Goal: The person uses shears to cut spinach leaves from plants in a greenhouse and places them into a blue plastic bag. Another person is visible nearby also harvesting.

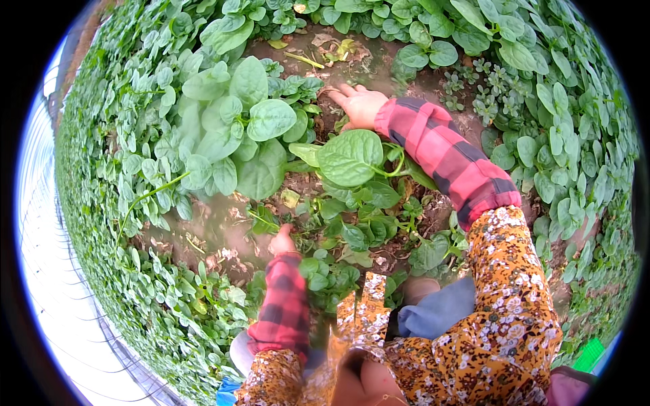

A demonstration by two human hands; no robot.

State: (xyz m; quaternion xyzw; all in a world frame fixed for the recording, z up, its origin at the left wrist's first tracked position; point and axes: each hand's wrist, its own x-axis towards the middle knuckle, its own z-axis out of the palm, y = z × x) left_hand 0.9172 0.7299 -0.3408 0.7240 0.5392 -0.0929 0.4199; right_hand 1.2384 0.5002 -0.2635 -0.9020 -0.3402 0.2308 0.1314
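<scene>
My right hand reaches over bare soil between the plants, fingers spread, palm down, with nothing seen in it. Just below it lies a large glossy green leaf on a thick stem. My left hand is low near the soil, next to a small green sprig; leaves and blur hide part of its fingers, so its grip is unclear. Between the hands grow low leafy plants. Both forearms wear red and black checked sleeves.
Dense leafy green plants surround the soil patch. Dry leaves and a cut stem lie on the soil beyond my right hand. Translucent sheeting runs along the left. A green plastic object is at lower right, a blue one at lower left.
</scene>
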